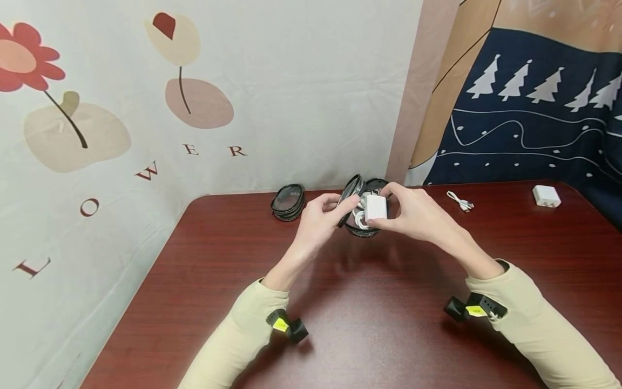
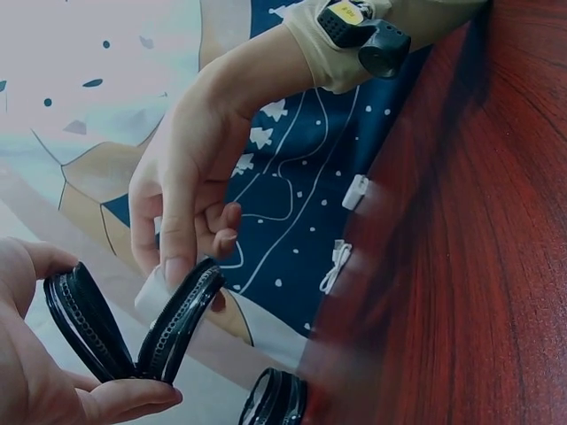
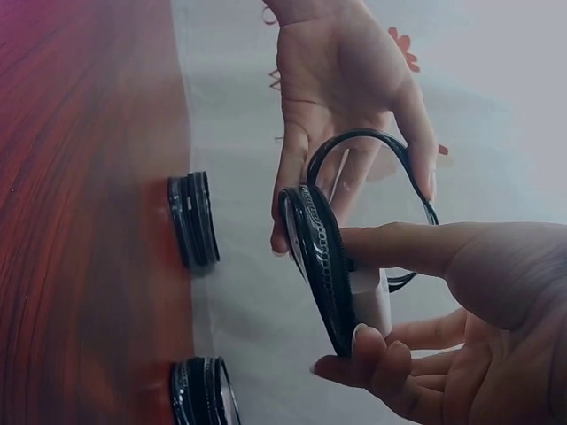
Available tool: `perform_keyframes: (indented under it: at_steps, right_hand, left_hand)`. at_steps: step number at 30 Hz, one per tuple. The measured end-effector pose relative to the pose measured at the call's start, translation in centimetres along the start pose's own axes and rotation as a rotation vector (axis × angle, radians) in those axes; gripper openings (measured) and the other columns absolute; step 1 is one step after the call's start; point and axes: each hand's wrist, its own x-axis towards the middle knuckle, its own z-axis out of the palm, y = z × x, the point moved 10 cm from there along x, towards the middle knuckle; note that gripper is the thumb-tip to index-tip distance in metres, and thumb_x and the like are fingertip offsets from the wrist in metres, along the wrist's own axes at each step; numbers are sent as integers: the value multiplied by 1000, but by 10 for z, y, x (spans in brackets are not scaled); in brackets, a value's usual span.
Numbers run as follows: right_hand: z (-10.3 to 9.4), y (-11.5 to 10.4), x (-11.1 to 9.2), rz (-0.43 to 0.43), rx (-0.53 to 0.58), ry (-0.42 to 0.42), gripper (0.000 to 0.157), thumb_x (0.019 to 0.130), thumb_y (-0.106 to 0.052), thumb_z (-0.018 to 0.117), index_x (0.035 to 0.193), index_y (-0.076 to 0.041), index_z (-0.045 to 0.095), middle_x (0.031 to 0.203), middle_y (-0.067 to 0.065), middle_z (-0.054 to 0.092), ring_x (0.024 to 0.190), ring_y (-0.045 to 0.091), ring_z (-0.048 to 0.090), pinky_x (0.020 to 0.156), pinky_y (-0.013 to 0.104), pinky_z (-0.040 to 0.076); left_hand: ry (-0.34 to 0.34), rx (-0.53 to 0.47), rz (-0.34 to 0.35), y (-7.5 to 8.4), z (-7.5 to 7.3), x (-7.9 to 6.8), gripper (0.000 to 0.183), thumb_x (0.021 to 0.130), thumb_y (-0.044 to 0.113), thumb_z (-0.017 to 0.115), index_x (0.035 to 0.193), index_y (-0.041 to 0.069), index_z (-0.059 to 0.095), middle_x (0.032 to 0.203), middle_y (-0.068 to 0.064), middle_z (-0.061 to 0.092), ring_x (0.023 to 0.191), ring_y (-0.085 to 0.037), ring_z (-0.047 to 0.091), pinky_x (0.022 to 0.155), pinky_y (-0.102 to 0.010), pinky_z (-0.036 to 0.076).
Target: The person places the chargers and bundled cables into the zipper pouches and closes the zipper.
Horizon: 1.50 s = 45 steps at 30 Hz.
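Observation:
My left hand (image 1: 316, 222) holds a round clear zip pouch (image 3: 321, 266) with black trim. The pouch is spread apart like a clamshell, a V in the left wrist view. My right hand (image 1: 419, 213) pinches a white charger plug (image 1: 376, 207) between thumb and fingers, at the pouch's opening. A coiled white cable (image 1: 360, 219) shows beside the plug, within the pouch's outline. In the right wrist view the plug is partly hidden by the pouch and the fingers.
Another round pouch (image 1: 288, 202) lies on the table by the wall, left of my hands. A second one (image 3: 204, 390) shows in the right wrist view. To the right lie a bundled white cable (image 1: 459, 201) and a white charger plug (image 1: 546, 196). Patterned cloth hangs behind.

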Motion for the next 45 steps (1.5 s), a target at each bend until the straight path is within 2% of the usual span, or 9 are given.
perform_keyframes:
  at_steps: [5,10,19,25,31,38,45]
  right_hand:
    - [1,-3,1,-29,34,20,52,81,-30,86,118,-4,61,86,9,69,70,17,60,64,34,50]
    - [2,-5,2,-48,10,64,54,79,-33,87,117,-4,63,80,6,66,76,21,60,67,35,49]
    - [3,-4,4,-17,16,84,61,76,-33,90,122,0,67,87,11,66,86,29,61,69,37,50]
    - [-1,-5,2,-22,39,93,66,73,-33,92,126,0,67,96,13,64,88,27,65,74,41,52]
    - [-3,-6,1,-36,82,99,68,74,-32,92,128,0,65,99,14,64,87,26,68,77,44,55]
    - [-2,-6,3,-31,121,98,69,71,-29,94,128,-3,64,97,10,65,84,22,68,78,42,56]
    - [0,-6,5,-20,198,71,71,73,-30,93,130,-3,62,98,9,64,80,16,70,78,40,58]
  left_hand:
    - [-6,0,2,1,2,0,56,89,45,74,125,3,65,109,-7,72,100,-17,68,83,-35,54]
    - [-13,1,7,1,4,-1,56,89,43,74,125,2,64,107,-7,72,98,-18,69,83,-34,53]
    - [-21,-10,8,0,7,-2,54,89,43,74,124,3,64,107,-6,71,98,-17,68,81,-32,52]
    - [-20,-2,18,1,8,-3,53,88,42,75,124,6,62,111,-5,69,101,-18,68,81,-32,51]
    - [-15,8,31,2,7,-3,52,86,43,77,123,9,62,112,-4,67,99,-18,66,79,-32,51]
    - [-2,25,26,1,6,-3,54,83,45,79,122,13,60,113,0,64,102,-18,61,84,-36,49]
    - [9,36,19,1,5,-3,57,82,45,80,123,13,56,115,-1,62,104,-18,59,87,-37,49]
